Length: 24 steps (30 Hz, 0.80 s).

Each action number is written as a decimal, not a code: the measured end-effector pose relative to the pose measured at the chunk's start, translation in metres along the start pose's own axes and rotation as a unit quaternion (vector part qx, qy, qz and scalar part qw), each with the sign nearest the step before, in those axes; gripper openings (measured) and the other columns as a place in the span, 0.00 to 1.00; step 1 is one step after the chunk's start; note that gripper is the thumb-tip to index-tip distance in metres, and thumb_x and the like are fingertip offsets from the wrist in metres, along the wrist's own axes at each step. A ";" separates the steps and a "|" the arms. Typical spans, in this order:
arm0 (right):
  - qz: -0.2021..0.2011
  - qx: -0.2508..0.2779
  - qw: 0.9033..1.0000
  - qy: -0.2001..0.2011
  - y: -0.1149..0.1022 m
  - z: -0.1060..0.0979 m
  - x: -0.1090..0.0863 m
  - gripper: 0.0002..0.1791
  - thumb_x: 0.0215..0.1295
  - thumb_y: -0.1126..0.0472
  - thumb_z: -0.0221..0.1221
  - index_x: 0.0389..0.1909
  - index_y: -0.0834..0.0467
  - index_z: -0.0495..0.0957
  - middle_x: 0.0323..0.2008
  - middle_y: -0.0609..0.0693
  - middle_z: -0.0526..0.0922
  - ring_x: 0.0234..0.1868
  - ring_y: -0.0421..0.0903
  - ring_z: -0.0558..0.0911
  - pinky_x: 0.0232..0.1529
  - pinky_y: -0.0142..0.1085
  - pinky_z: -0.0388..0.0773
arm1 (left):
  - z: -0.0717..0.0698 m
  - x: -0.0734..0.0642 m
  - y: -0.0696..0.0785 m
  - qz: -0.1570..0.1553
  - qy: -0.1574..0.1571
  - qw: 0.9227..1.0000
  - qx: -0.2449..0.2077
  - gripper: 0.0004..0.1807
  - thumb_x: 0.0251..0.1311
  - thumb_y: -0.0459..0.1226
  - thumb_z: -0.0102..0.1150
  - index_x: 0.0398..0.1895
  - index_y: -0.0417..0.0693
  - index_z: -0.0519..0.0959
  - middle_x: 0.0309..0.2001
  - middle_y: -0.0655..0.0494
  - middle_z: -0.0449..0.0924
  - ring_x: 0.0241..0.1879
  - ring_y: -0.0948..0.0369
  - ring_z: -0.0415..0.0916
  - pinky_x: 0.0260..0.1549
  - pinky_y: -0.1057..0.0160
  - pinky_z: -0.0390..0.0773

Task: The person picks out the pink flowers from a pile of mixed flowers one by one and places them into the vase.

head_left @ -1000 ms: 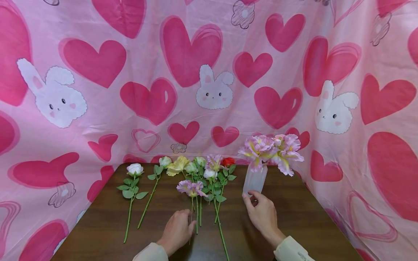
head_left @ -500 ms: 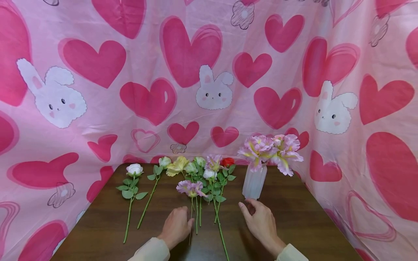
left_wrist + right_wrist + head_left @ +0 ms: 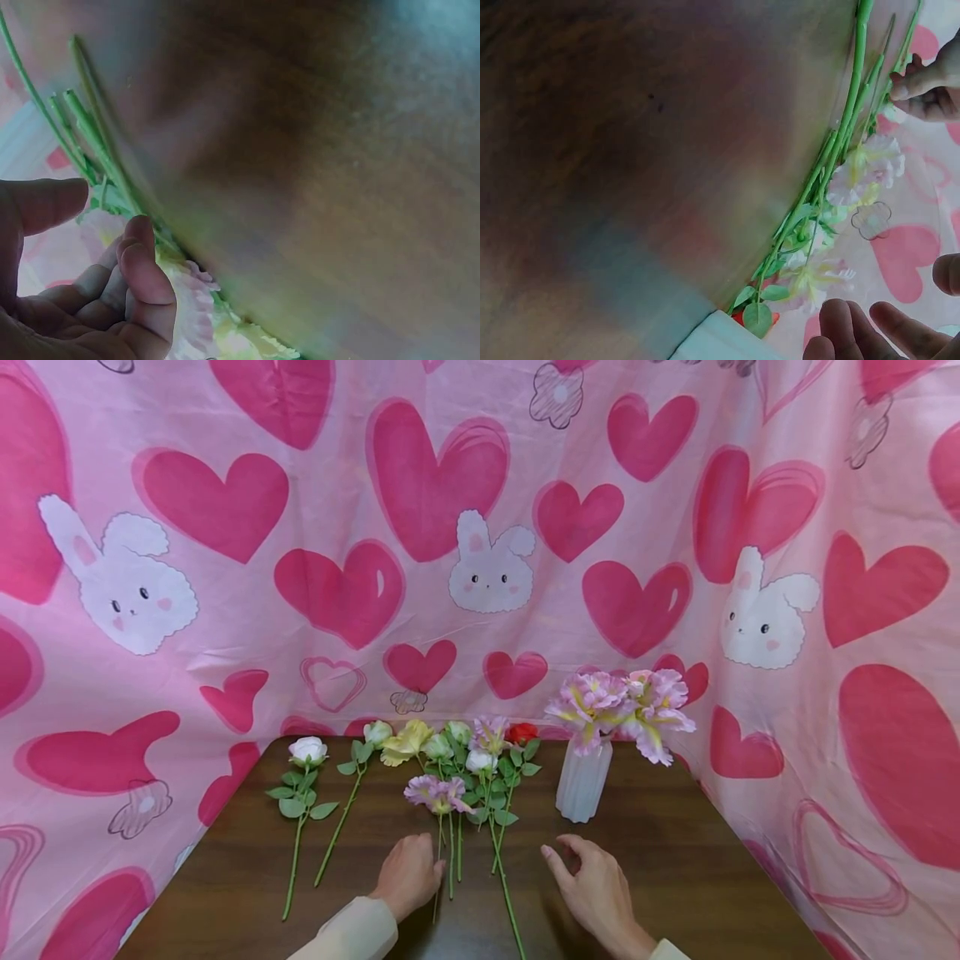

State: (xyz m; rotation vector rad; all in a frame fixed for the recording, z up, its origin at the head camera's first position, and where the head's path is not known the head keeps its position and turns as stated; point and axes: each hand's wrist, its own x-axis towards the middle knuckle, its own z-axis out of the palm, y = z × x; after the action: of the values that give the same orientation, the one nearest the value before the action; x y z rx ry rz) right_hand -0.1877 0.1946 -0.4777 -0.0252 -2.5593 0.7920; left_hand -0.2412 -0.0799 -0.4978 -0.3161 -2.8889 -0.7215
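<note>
In the head view my left hand rests over the table beside the thin stem of a pink-purple artificial flower. In the left wrist view its thumb and loosely curled fingers stand apart, and green stems pass behind the gap. My right hand holds nothing; its fingers are relaxed just in front of a frosted white vase, with a gap between them. Pink-purple flowers with yellow streaks spread from the vase's mouth. The right wrist view shows the right fingers half bent and nothing between them and the thumb.
Several flowers lie in the middle of the brown table, among them a yellow flower and a red rose. A white rose and a pale green rose lie to the left. Heart-patterned cloth surrounds the table.
My right hand has let go of the vase's lower part and drawn back toward me. The vase now stands by itself. My left hand has hardly moved.
</note>
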 end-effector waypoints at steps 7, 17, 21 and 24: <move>0.000 -0.001 1.000 -0.005 0.001 0.001 -0.003 0.17 0.65 0.41 0.67 0.44 0.48 0.88 0.35 0.44 0.84 0.29 0.40 0.79 0.29 0.36 0.72 | 0.008 0.000 -0.004 -0.008 -0.032 0.999 -0.004 0.17 0.55 0.38 0.75 0.21 0.44 0.73 0.24 0.51 0.77 0.30 0.49 0.79 0.34 0.47 0.80; -0.005 -0.002 1.000 -0.006 -0.001 0.001 -0.004 0.17 0.65 0.40 0.67 0.43 0.48 0.88 0.35 0.42 0.84 0.30 0.41 0.80 0.29 0.37 0.72 | 0.014 -0.001 -0.005 -0.028 -0.043 0.999 0.001 0.12 0.53 0.33 0.72 0.22 0.42 0.76 0.24 0.50 0.79 0.28 0.50 0.79 0.34 0.45 0.79; -0.005 -0.002 1.000 -0.003 -0.002 0.002 -0.004 0.17 0.65 0.40 0.67 0.43 0.48 0.88 0.34 0.42 0.84 0.31 0.40 0.80 0.29 0.37 0.73 | 0.013 0.000 -0.006 -0.033 -0.042 0.998 -0.014 0.12 0.53 0.28 0.65 0.17 0.44 0.73 0.22 0.52 0.77 0.26 0.53 0.77 0.31 0.47 0.78; -0.005 -0.001 1.000 -0.005 -0.002 0.003 -0.004 0.17 0.65 0.40 0.67 0.43 0.48 0.88 0.35 0.42 0.84 0.31 0.40 0.80 0.29 0.37 0.73 | 0.012 0.000 -0.007 -0.042 -0.041 0.998 -0.029 0.13 0.51 0.25 0.60 0.16 0.45 0.70 0.22 0.52 0.75 0.25 0.55 0.74 0.29 0.48 0.77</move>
State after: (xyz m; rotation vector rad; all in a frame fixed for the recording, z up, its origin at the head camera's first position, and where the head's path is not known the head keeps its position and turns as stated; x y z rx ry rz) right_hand -0.1853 0.1910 -0.4799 -0.0098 -2.5671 0.7885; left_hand -0.2437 -0.0806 -0.5114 -0.2365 -2.9798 -0.8257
